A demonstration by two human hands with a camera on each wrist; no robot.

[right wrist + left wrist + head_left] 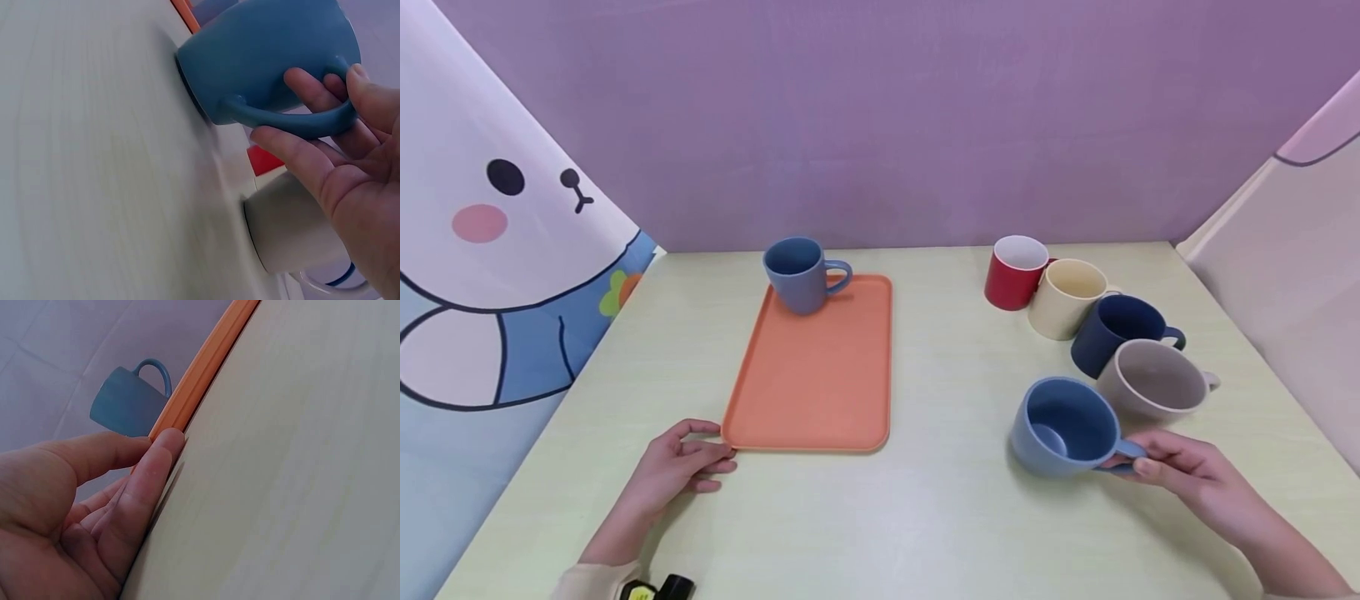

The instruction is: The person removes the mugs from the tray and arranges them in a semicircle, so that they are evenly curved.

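Observation:
An orange tray [820, 383] lies on the table, and a blue-grey mug [797, 279] stands upright on its far left corner. At the tray's near left corner, my left hand [681, 467] pinches the rim between thumb and fingers, as the left wrist view shows. My right hand [1187, 479] grips the handle of a blue mug [1063, 429], fingers through the loop and thumb on top [375, 103]. This mug is upright with its inside bare, held low over the table at the right. Behind it stands a grey-beige mug [1157, 383], overlapped by it in the head view.
A dark navy mug [1101, 337], a cream mug [1063, 300] and a red mug [1011, 275] with a white inside run diagonally toward the back. Purple cloth [925, 125] closes off the far edge of the table. A black object [673, 587] sits by the left sleeve.

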